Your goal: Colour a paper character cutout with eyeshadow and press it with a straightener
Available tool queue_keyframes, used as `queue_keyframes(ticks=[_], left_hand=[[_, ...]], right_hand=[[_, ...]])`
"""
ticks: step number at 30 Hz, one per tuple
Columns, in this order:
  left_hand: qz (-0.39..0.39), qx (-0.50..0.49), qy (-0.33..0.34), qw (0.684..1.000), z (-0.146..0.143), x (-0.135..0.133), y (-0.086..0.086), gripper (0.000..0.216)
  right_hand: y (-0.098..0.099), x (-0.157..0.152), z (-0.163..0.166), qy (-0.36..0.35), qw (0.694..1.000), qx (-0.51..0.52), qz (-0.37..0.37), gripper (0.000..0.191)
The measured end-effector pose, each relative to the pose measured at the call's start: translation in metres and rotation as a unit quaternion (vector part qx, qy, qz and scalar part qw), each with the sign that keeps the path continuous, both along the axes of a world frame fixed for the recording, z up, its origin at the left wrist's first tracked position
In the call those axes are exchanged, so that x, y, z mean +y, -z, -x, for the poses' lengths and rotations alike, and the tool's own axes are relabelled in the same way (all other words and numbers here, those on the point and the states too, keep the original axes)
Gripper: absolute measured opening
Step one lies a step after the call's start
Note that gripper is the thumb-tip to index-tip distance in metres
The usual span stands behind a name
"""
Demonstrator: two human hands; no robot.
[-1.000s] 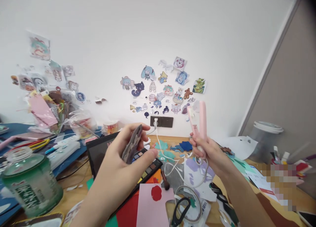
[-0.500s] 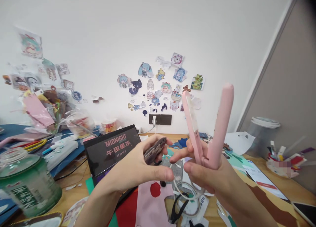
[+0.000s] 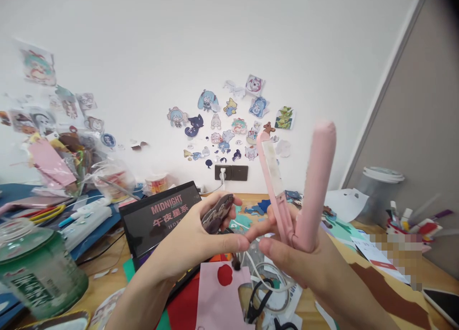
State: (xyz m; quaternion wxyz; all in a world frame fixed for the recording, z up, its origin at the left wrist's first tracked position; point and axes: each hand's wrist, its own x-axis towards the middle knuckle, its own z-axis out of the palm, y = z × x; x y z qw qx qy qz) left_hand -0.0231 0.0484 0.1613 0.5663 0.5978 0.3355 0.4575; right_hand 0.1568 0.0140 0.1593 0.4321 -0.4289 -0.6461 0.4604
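- the right hand [image 3: 297,260] is wrapped tight round the bottom of the pink iron [image 3: 306,186]. the iron stands up over the table [image 3: 103,284] with its two arms wide apart.
- the left hand [image 3: 190,239] pinches a small dark piece [image 3: 217,213] just beside it, and the thumbs almost touch.
- the iron may be hot, so a finger this close could get burned.
- the white cord [image 3: 267,282] loops near the scissors [image 3: 256,301], and a tug could snag it.
- a second ago the iron's arms were nearly shut and the hands were well apart. now the arms are spread and the hands are close.
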Motion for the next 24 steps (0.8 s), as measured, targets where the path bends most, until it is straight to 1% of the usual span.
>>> queue_keyframes(ticks=[3,6,9,12,16,17,20,24], left_hand=[[-0.027,0.040,-0.016,0.999,0.001,0.001,0.002,0.039],[-0.046,0.068,-0.015,0.996,0.003,0.001,0.001,0.037],[-0.038,0.082,-0.006,0.996,0.005,-0.001,-0.001,0.038],[-0.006,0.065,-0.010,0.998,0.007,-0.002,-0.001,0.040],[0.003,0.025,-0.068,0.997,0.006,-0.002,0.002,0.040],[0.004,0.023,-0.071,0.997,0.005,-0.002,0.003,0.039],[0.007,0.026,-0.064,0.998,0.005,-0.001,0.004,0.037],[0.000,0.041,-0.027,0.999,0.008,0.000,0.005,0.035]], right_hand=[[0.000,0.002,0.003,0.012,1.000,-0.020,0.013,0.024],[0.001,0.003,0.005,0.021,0.999,-0.037,0.005,0.019],[0.001,0.003,0.005,0.015,0.999,-0.038,0.014,0.012],[0.001,0.005,0.003,0.024,0.999,-0.018,0.037,0.012],[0.004,0.010,0.001,0.030,0.998,0.022,0.049,0.016],[0.005,0.012,0.001,0.031,0.998,0.034,0.051,0.016],[0.007,0.016,0.000,0.022,0.996,0.061,0.061,0.019],[0.007,0.020,-0.002,-0.005,0.996,0.071,0.059,0.024]])
